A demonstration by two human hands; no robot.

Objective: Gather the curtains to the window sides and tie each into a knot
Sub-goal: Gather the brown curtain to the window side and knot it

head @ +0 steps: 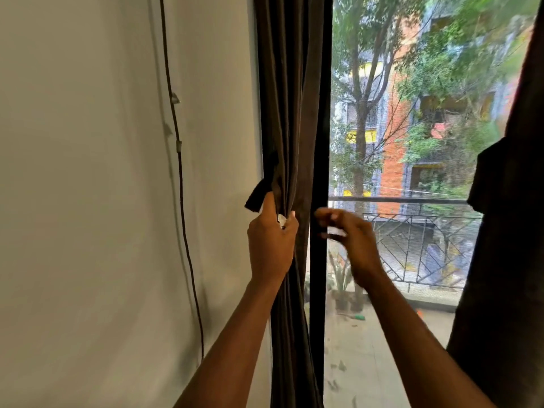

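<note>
Gripping hand: the left hand (270, 245) is clenched round the left curtain (290, 113), thumb and fingers wrapped about the bunched folds at mid-height.
Other hand: the right hand (350, 240) is raised just beside the bunch, apart from it and motion-blurred. A pale scrap shows at its fingers, but I cannot tell whether it holds anything or is loose.
Small bits at the grip: a dark fabric flap (259, 195) sticks out left above the left hand, and a small white piece (281, 220) shows between thumb and fingers. Either could be a tie-back, which I cannot confirm.
Left curtain, look and place: dark brown, heavy cloth in narrow vertical pleats, drawn tight against the left side of the window next to the white wall (88, 172). It hangs straight above and below the grip.
Done, as I judge it: the left curtain is gathered to its side.
Left, as I judge it: the left curtain shows no knot and has yet to be tied.
Right curtain: the right curtain (512, 260) is pulled to the right edge, well apart. A bulky lump (485, 175) on its inner edge may be a knot.
Beyond: a black cable (179, 172) runs down the wall, and past the screen stands a balcony railing (412, 201).
</note>
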